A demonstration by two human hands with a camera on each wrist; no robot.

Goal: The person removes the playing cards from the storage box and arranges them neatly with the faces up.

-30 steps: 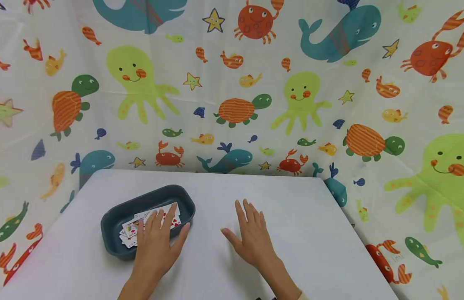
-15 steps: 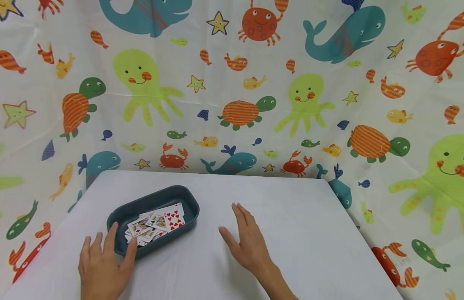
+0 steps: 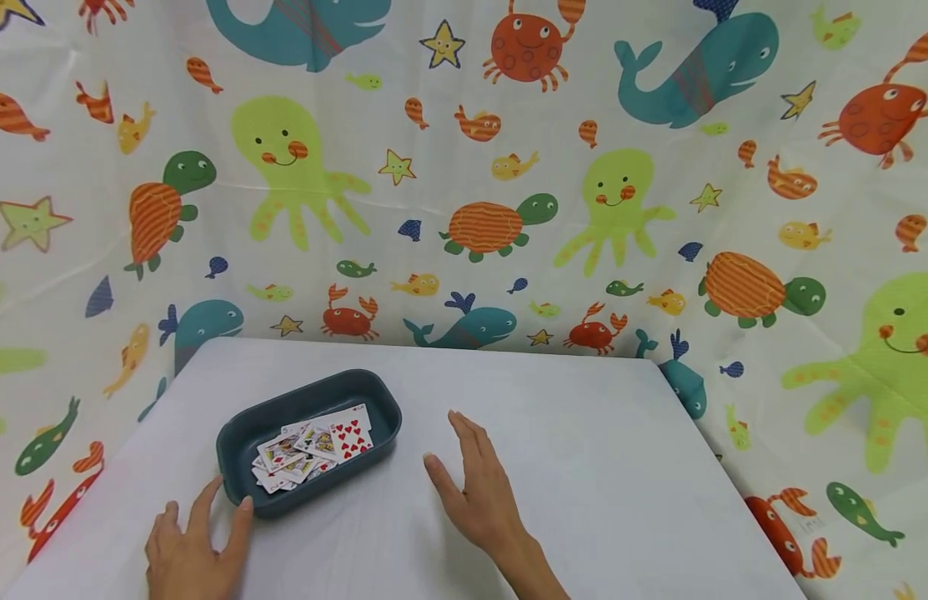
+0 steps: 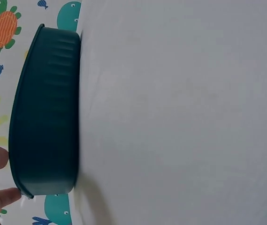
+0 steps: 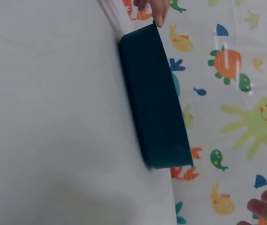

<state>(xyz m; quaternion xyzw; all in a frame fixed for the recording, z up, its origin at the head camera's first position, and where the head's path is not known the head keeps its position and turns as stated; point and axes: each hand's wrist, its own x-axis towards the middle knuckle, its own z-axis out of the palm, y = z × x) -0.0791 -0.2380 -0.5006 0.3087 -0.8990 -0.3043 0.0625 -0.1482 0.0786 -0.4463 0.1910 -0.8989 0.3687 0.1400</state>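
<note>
A dark teal oblong tray (image 3: 238,414) stands at the left of the table, set at a slant. Inside it lies a loose heap of playing cards (image 3: 351,439), face up, with a ten of hearts on top at the right. My left hand (image 3: 197,550) is at the tray's near left corner, thumb and index finger spread, their tips at the rim. In the left wrist view the fingertips (image 4: 11,194) meet the tray's edge. My right hand (image 3: 479,496) hovers right of the tray, fingers extended, holding nothing.
A white table (image 3: 584,467) lies under everything. Behind it and along both sides hangs a white cloth (image 3: 448,125) printed with sea animals.
My left hand has moved from over the cards, leftward and down, to the tray's near left corner. The right hand has shifted slightly left. Cards and tray stay put.
</note>
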